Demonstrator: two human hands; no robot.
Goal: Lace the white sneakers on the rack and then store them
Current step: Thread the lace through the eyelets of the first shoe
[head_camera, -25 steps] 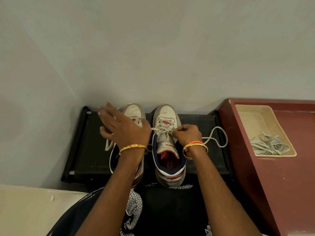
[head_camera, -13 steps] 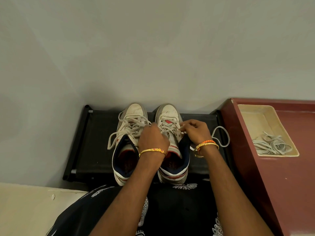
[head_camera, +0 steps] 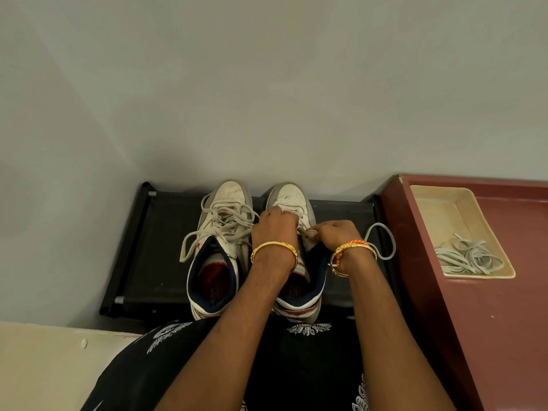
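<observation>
- Sneakers: the left sneaker [head_camera: 218,256] and the right sneaker [head_camera: 298,259] stand side by side, touching or nearly so, on the black rack [head_camera: 154,247] against the grey wall.
- Both shoes lie with their long axis running near to far: toes point at the wall, heels and open collars face the person.
- The left hand [head_camera: 274,226] rests curled over the eyelet area of the right sneaker; what its fingers pinch is hidden under the hand, probably a lace end.
- The right hand [head_camera: 335,234] pinches a pale lace end at the right side of the same shoe's tongue, and a loop of that lace [head_camera: 382,241] trails out to the right over the rack.
- The left sneaker looks laced already, its ends lying loose toward the left.
- The step in hand appears to be threading the upper eyelets of the right sneaker.
- To do it well, hold the tongue flat with one hand, feed the tip cleanly through the eyelet, then draw both sides to even length so the crossings sit snug without twisting.
- Watch the trailing loop so it does not snag on the rack frame.
- Spare laces [head_camera: 468,256] lie in a cream tray [head_camera: 439,203] on the maroon worktop [head_camera: 504,321] to the right.
</observation>
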